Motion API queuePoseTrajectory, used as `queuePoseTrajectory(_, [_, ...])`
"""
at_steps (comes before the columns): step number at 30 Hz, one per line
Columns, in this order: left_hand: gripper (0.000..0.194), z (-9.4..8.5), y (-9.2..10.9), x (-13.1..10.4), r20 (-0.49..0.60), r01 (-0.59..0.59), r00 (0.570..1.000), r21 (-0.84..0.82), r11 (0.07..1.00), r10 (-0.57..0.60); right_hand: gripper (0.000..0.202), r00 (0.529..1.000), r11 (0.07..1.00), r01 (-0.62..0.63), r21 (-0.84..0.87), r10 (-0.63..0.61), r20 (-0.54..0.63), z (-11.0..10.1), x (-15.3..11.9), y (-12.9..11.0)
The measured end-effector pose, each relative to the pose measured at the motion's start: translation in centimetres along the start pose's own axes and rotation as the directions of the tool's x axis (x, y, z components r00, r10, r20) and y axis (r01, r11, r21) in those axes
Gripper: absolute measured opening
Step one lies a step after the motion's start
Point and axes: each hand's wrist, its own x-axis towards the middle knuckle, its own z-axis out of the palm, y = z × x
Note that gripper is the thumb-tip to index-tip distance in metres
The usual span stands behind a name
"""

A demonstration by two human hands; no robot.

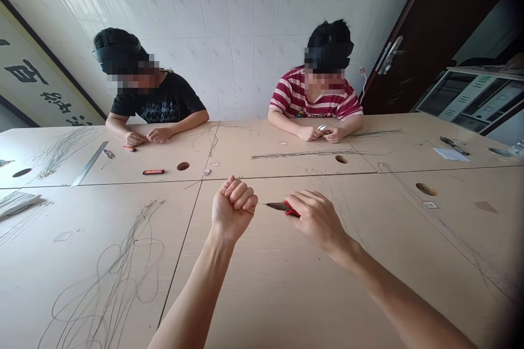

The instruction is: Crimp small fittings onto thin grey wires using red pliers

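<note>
My left hand (234,208) is a closed fist above the table. A short stretch of thin cord (262,204) shows beside its fingers; the rest is hidden inside the fist. My right hand (317,221) is wrapped round a pair of pliers (277,206) with red handles and dark, narrow jaws. The jaws point left, and their tip is at the end of that thin cord. Whether the jaws grip it is too small to tell. On the left lies a loose bundle of grey cords (123,262) with small metal fittings at its far end.
Across the table (262,294) sit two people, one in a black shirt (164,101) and one in a striped shirt (315,98), hands on the tabletop. Between us lie a row of straight cords (298,155), a red tube (153,172), a metal ruler (90,163) and several cable holes.
</note>
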Motion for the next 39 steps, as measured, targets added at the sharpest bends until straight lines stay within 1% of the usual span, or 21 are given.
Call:
queuePoseTrajectory(5, [0.043,0.2,0.4,-0.2,-0.013,0.028,1.000,0.054,0.998,-0.028,0.022,0.996,0.995,0.091,-0.032,-0.091,0.004,-0.9,0.1,0.2])
queuePoseTrajectory(7, [0.043,0.3,0.5,-0.3,-0.002,0.013,1.000,0.061,0.998,-0.013,0.021,0.993,0.992,0.120,-0.048,-0.120,0.007,-1.3,0.1,0.4])
queuePoseTrajectory(11, [0.042,0.5,0.6,-0.9,0.051,-0.042,0.998,-0.018,0.999,0.043,0.021,0.988,0.986,0.151,-0.071,-0.151,0.007,-2.0,0.1,0.9])
queuePoseTrajectory(13, [0.041,0.6,0.7,-1.1,0.071,-0.045,0.996,-0.070,0.997,0.050,0.020,0.987,0.983,0.163,-0.080,-0.163,0.009,-2.3,0.1,1.0])
queuePoseTrajectory(15, [0.040,0.4,0.9,-1.1,0.087,-0.046,0.995,-0.066,0.997,0.052,0.020,0.985,0.981,0.175,-0.087,-0.175,0.008,-2.5,0.1,1.1])
queuePoseTrajectory(16, [0.040,0.3,1.0,-1.1,0.099,-0.046,0.994,-0.036,0.998,0.049,0.019,0.984,0.980,0.180,-0.089,-0.181,0.006,-2.6,0.1,1.1])
queuePoseTrajectory(18, [0.041,0.1,1.5,-1.1,0.137,-0.039,0.990,0.078,0.996,0.028,0.018,0.982,0.978,0.188,-0.095,-0.188,0.009,-2.7,0.1,1.2])
queuePoseTrajectory(20, [0.039,-0.1,2.0,-1.3,0.185,-0.041,0.983,0.271,0.962,-0.011,0.017,0.980,0.974,0.198,-0.111,-0.197,0.016,-2.7,0.1,1.3])
queuePoseTrajectory(21, [0.038,-0.2,2.2,-1.4,0.206,-0.056,0.978,0.405,0.913,-0.032,0.016,0.979,0.971,0.204,-0.122,-0.203,0.018,-2.7,0.1,1.4])
queuePoseTrajectory(22, [0.037,-0.2,2.4,-1.7,0.220,-0.080,0.974,0.552,0.830,-0.053,0.016,0.977,0.968,0.211,-0.135,-0.211,0.018,-2.7,0.1,1.4])
queuePoseTrajectory(23, [0.037,-0.1,2.6,-1.9,0.227,-0.108,0.971,0.691,0.715,-0.072,0.015,0.976,0.965,0.219,-0.147,-0.219,0.017,-2.7,0.1,1.5])
queuePoseTrajectory(25, [0.041,0.2,2.8,-2.5,0.214,-0.146,0.970,0.890,0.431,-0.115,0.017,0.972,0.958,0.234,-0.166,-0.234,0.019,-2.7,0.1,1.6])
queuePoseTrajectory(26, [0.043,0.4,2.8,-2.8,0.202,-0.152,0.969,0.942,0.299,-0.143,0.018,0.970,0.955,0.241,-0.175,-0.240,0.026,-2.6,0.1,1.6])
queuePoseTrajectory(27, [0.045,0.6,2.7,-3.1,0.190,-0.156,0.965,0.970,0.188,-0.179,0.018,0.969,0.951,0.248,-0.184,-0.246,0.037,-2.6,0.1,1.6])
queuePoseTrajectory(28, [0.046,0.7,2.5,-3.3,0.177,-0.160,0.959,0.983,0.095,-0.221,0.019,0.966,0.947,0.258,-0.193,-0.253,0.051,-2.5,0.1,1.6])
queuePoseTrajectory(30, [0.048,0.9,2.2,-3.4,0.167,-0.190,0.943,0.980,-0.053,-0.289,0.019,0.960,0.937,0.279,-0.209,-0.269,0.075,-2.3,0.0,1.5])
queuePoseTrajectory(32, [0.048,0.8,1.9,-3.4,0.188,-0.246,0.933,0.956,-0.160,-0.307,0.019,0.955,0.932,0.294,-0.210,-0.281,0.090,-2.0,0.0,1.5])
queuePoseTrajectory(34, [0.044,0.5,1.6,-3.1,0.243,-0.315,0.925,0.920,-0.234,-0.291,0.019,0.954,0.933,0.299,-0.198,-0.285,0.098,-1.7,-0.1,1.5])
queuePoseTrajectory(36, [0.040,-0.1,1.4,-2.8,0.302,-0.379,0.910,0.884,-0.273,-0.285,0.018,0.953,0.937,0.299,-0.183,-0.284,0.101,-1.5,-0.1,1.6])
queuePoseTrajectory(39, [0.036,-1.0,1.1,-2.5,0.353,-0.432,0.891,0.852,-0.296,-0.286,0.018,0.952,0.938,0.303,-0.168,-0.290,0.099,-1.1,-0.2,1.7])
